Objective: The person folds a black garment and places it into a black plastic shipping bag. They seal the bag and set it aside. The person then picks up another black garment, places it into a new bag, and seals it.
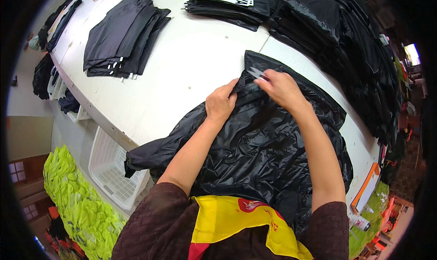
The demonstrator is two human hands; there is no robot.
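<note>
A shiny black jacket lies crumpled across the near part of the white table, one sleeve stretching toward the left edge. My left hand is closed on the jacket's far edge, pinching the dark fabric between thumb and fingers. In my right hand is a pair of small metal thread snips, its blades pointing left, just over the flat band at the far end of the jacket. The blades are close to the fabric; whether they touch it I cannot tell.
Flat black pieces with white tags lie at the far left. Another black stack bears a printed sheet; a tall black pile fills the right. Beside the table are a white basket and bright yellow-green fabric.
</note>
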